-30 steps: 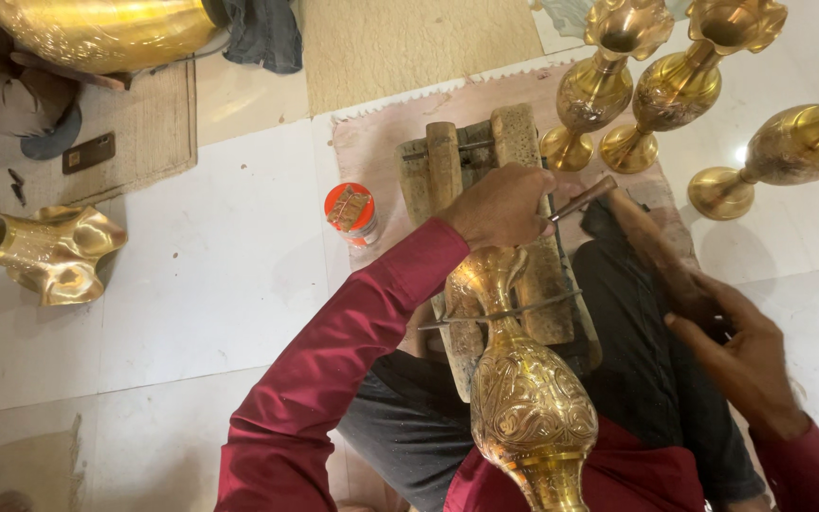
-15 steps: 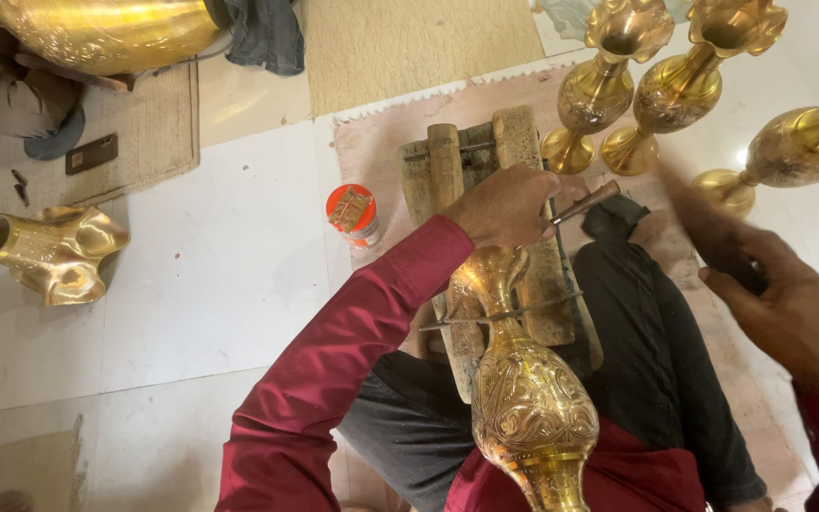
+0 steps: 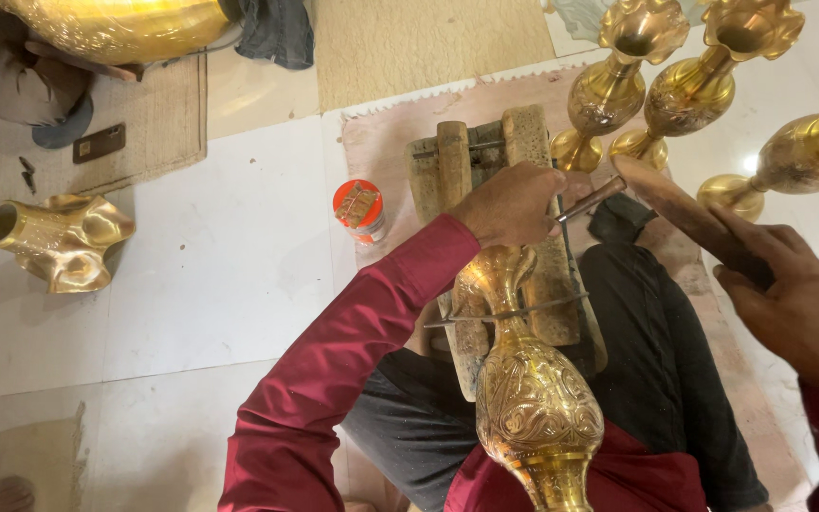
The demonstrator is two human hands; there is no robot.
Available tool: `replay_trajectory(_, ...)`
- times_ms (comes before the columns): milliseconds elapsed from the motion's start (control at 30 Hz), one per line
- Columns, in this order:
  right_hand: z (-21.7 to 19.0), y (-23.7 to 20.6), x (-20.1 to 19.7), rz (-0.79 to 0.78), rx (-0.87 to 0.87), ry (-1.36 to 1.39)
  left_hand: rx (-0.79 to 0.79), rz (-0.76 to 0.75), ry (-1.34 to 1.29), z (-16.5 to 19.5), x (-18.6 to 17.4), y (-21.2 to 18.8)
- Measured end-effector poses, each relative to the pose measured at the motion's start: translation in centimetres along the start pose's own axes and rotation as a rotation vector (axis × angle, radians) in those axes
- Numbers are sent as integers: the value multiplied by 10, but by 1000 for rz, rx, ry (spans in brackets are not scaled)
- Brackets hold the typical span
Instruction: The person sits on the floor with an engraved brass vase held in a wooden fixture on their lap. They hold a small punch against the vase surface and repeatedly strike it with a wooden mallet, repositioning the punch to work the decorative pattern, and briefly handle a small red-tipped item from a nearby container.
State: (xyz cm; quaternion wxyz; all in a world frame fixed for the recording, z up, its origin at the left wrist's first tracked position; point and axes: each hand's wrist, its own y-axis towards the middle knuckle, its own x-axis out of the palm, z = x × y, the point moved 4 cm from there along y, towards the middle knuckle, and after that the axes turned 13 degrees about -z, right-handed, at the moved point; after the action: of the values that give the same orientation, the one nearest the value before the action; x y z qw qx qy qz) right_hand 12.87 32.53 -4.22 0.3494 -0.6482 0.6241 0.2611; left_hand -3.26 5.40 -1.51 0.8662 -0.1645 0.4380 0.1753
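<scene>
Left hand (image 3: 514, 204) mid-frame closed around a chisel (image 3: 591, 198) above a brass vase (image 3: 531, 408) on a wooden block (image 3: 533, 133), right hand (image 3: 793, 303) at right edge gripping a mallet (image 3: 684, 213)

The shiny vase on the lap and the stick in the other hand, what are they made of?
The vase looks like brass: golden metal, polished bright, with leafy patterns cut into its belly. The stick in the right hand looks like wood: dull brown with no shine, though it is blurred. The left hand holds a thin grey rod, probably steel.
</scene>
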Motion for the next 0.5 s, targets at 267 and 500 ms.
replay_trajectory(267, -9, 2, -2, -13, 40, 296, 2, -20, -91, 0, -1, -2)
replay_trajectory(500, -29, 2, -8, 29, 21, 89, -15, -14, -136, -5, -1, -4)
